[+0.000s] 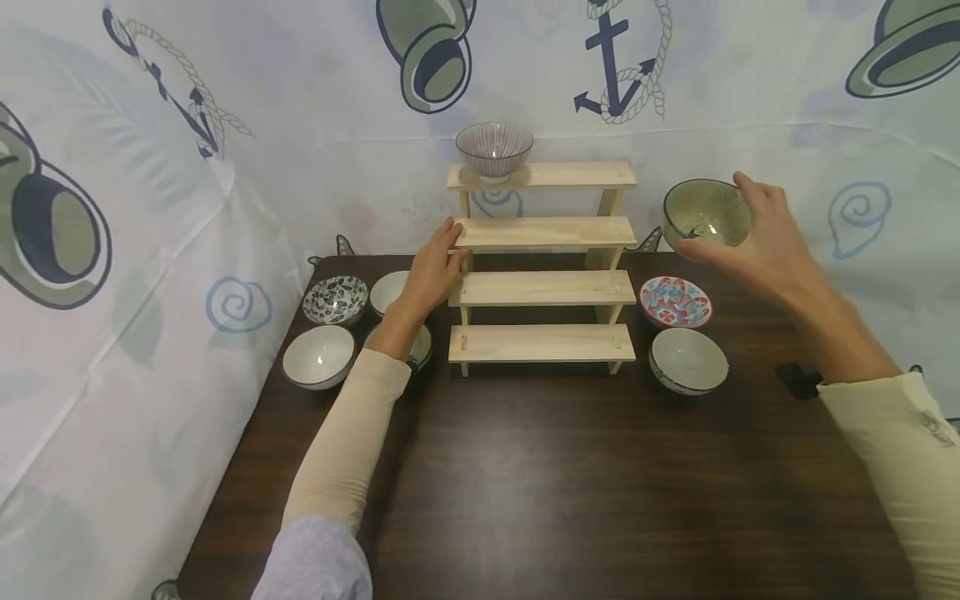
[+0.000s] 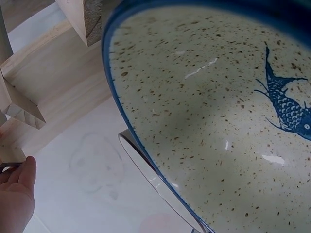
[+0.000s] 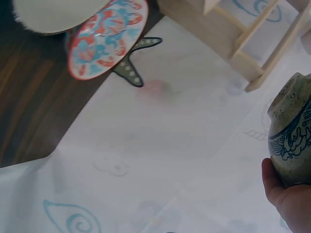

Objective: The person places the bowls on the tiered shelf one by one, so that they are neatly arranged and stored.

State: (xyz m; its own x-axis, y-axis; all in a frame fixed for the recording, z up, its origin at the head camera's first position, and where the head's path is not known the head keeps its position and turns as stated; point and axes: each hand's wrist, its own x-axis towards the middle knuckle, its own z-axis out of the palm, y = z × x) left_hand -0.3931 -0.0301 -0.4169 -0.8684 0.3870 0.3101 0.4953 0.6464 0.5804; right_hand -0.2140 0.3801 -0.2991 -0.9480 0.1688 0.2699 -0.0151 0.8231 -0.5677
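A green-beige speckled bowl (image 1: pixel 707 212) is held in the air by my right hand (image 1: pixel 772 233), thumb at the near rim and fingers at the far side. Its blue-patterned outside (image 3: pixel 291 141) shows in the right wrist view. My left hand (image 1: pixel 433 271) grips the left end of the second-highest board of a four-tier wooden stand (image 1: pixel 542 343). In the left wrist view that hand (image 2: pixel 17 199) is at the wood's edge. On the top tier sits a striped bowl (image 1: pixel 495 150). A speckled bowl with a blue fish (image 2: pixel 204 116) lies close under my left wrist.
Left of the stand are a black-and-white patterned bowl (image 1: pixel 335 300), a white bowl (image 1: pixel 319 357) and another white bowl (image 1: pixel 386 290). To its right stand a red-and-blue patterned bowl (image 1: pixel 676 302) and a pale bowl (image 1: pixel 688 360). A printed cloth (image 1: pixel 337 183) hangs behind the dark table (image 1: pixel 540 467).
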